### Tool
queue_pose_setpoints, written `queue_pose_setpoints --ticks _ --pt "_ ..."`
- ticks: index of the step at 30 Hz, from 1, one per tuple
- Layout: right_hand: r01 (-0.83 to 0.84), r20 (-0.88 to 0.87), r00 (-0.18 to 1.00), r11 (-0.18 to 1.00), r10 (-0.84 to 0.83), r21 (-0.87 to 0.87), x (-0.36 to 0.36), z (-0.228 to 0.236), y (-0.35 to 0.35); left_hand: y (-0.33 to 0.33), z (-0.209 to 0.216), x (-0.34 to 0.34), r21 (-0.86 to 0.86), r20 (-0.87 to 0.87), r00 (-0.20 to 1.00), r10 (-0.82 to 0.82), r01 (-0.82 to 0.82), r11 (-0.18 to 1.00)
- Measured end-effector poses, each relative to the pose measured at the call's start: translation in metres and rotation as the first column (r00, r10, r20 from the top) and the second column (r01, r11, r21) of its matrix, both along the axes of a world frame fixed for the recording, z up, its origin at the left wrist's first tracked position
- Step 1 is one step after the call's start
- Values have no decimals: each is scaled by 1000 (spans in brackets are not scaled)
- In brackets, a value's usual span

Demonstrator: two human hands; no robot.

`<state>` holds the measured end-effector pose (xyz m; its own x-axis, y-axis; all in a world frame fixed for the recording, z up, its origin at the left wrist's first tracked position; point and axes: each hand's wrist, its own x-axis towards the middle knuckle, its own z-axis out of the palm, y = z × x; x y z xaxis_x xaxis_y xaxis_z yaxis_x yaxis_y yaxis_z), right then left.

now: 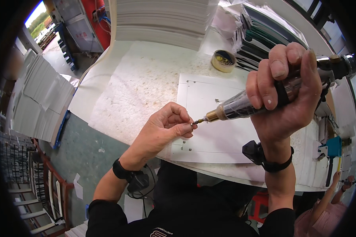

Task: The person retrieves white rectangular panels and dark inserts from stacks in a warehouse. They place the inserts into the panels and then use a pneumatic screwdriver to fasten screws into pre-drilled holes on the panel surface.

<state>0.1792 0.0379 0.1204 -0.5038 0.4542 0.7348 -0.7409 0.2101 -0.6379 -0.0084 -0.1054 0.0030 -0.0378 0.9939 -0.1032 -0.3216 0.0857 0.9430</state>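
Observation:
My right hand (286,93) is wrapped around a powered screwdriver (241,106) with a clear barrel and brass nose, held nearly level and pointing left. My left hand (166,126) pinches a small screw (194,123) at the driver's bit tip. Both hands hover above a white flat panel (209,98) that lies on the worktable. The panel has a thin scored rectangle and a few small screw heads near its front edge. Each wrist carries a black strap with a small device.
A roll of tape (224,60) sits behind the panel. Tall stacks of white sheets (162,19) stand at the back and another stack (39,98) at the left. Dark-edged boards (265,31) lean at the back right. Another person's arm (336,189) shows at the lower right.

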Motion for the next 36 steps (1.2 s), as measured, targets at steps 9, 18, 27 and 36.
queue_pose_setpoints --ticks 9,18,27,36 --pt "-19 11 1000 1000 19 23 -6 0 1 1 -5 0 41 -13 999 43 -42 998" --pt "274 265 926 962 -270 22 -54 -9 -12 19 -4 -6 271 -711 670 213 -18 962" --pt "215 293 938 974 -186 -70 -66 -5 -23 21 -16 -11 250 -685 695 220 -59 966" --pt "232 367 904 973 -219 8 -76 -17 -11 4 -14 -10 372 -764 549 339 -54 927"
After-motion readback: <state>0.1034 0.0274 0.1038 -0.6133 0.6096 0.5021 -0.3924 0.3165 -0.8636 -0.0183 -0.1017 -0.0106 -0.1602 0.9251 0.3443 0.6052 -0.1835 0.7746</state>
